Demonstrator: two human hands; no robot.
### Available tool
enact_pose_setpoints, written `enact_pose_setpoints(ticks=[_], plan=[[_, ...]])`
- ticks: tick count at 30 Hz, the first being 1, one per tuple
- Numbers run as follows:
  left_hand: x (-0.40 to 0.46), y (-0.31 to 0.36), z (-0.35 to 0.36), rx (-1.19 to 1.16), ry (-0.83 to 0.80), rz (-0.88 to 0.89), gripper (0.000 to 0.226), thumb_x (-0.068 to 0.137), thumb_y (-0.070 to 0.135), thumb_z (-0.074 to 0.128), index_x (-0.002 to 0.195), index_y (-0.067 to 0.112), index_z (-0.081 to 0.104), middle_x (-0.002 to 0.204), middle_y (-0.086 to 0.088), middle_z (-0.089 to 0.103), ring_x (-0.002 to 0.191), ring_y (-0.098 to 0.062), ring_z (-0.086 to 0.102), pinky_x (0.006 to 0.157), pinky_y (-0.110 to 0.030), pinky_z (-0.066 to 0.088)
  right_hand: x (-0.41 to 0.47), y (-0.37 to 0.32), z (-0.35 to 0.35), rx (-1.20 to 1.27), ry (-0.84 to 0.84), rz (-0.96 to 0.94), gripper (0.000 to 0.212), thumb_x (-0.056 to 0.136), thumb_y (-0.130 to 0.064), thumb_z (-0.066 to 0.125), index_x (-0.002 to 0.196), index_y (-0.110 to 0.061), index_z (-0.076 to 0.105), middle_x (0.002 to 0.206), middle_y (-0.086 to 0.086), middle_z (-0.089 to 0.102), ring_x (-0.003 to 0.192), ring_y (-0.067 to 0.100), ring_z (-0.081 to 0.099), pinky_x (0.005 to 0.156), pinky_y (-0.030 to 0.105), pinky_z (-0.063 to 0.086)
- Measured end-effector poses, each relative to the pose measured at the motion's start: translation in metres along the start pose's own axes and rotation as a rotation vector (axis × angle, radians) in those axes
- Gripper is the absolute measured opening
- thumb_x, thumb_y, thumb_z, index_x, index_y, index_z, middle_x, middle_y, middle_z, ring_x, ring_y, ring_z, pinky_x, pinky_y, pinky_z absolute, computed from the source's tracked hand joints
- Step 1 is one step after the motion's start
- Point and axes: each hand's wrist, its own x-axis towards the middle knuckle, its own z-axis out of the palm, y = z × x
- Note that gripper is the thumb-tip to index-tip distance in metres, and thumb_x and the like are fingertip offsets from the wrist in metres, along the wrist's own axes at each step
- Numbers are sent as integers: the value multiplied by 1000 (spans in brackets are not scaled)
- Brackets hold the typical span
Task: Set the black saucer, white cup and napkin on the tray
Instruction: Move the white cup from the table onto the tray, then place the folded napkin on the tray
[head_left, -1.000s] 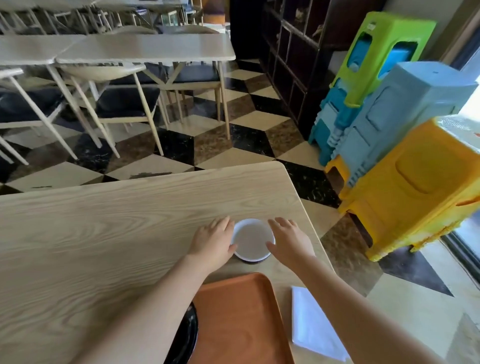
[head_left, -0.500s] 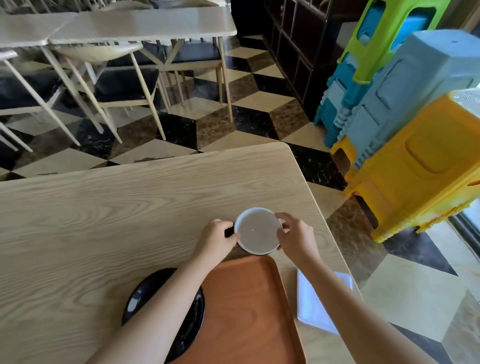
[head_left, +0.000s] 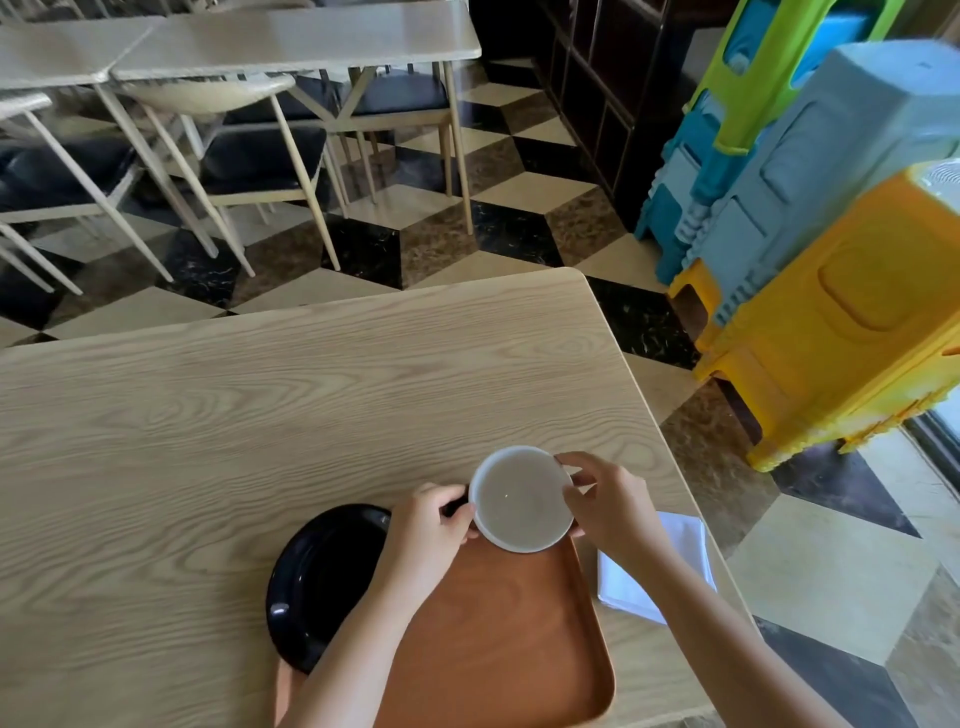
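Both hands hold the cup (head_left: 521, 499) by its sides, and it sits at the tray's (head_left: 509, 649) far edge, its near rim overlapping that edge in this view; whether it rests on anything or is lifted clear cannot be told. The left hand (head_left: 426, 530) is clenched around the cup's left side, where a dark handle shows between the fingers. The right hand (head_left: 608, 501) pinches the right rim, thumb and forefinger curled over the edge. The cup is white, seen from above, with a pale brownish inside. The tray is orange-brown wood with rounded corners and a raised lip, and nothing can be seen lying on its bare middle. The saucer (head_left: 322, 582) is black and glossy and lies at the tray's left side; its right part is hidden under the left forearm, and its near edge seems to overlap the tray's left rim, though how far cannot be told. The napkin (head_left: 628, 582) is white and folded, flat on the table (head_left: 260, 415) just beyond the tray's right edge, partly covered by the right forearm. The table is light wood grain, and the tray stands near its right end. Farther off from the tray are stacked plastic stools (head_left: 831, 234) in green, blue and yellow on a chequered floor.
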Motion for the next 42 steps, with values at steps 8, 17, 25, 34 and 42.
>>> enact_pose_setpoints(ticks=[8, 17, 25, 34, 42], plan=[[-5, -9, 11, -57, 39, -52, 18, 83, 6, 60, 88, 20, 71, 82, -7, 69, 64, -9, 71, 75, -41, 59, 4, 9, 4, 10, -34, 40, 36, 82, -5, 49, 109, -26, 64, 91, 1, 64, 39, 8, 61, 43, 12, 50], [-7, -9, 12, 11, 51, -38, 17, 84, 11, 60, 98, 11, 68, 83, -7, 73, 69, -6, 70, 80, -37, 56, 2, 13, 4, -70, -39, -6, 34, 84, -17, 54, 114, -30, 60, 103, 2, 68, 68, 21, 62, 75, 36, 57], [-22, 4, 4, 529, 182, 55, 37, 91, 32, 48, 123, 14, 55, 123, -2, 60, 101, -23, 62, 79, -39, 52, -27, 19, -9, -185, -12, -52, 33, 90, -19, 50, 122, -21, 56, 116, 4, 64, 96, 20, 62, 78, 30, 45], [-87, 19, 108, 650, -71, 778, 44, 84, 31, 46, 124, 15, 54, 127, -10, 60, 118, -23, 56, 94, -36, 51, -76, 99, -44, -367, 263, 42, 42, 85, -12, 58, 127, -14, 52, 131, 9, 53, 121, 30, 44, 88, 38, 45], [-81, 5, 162, 968, -395, 570, 62, 76, 48, 30, 127, 20, 53, 127, -14, 61, 119, -24, 57, 101, -39, 31, -67, 120, -50, -415, 130, 38, 52, 85, -17, 59, 135, -18, 43, 137, 2, 50, 126, 24, 39, 93, 36, 43]])
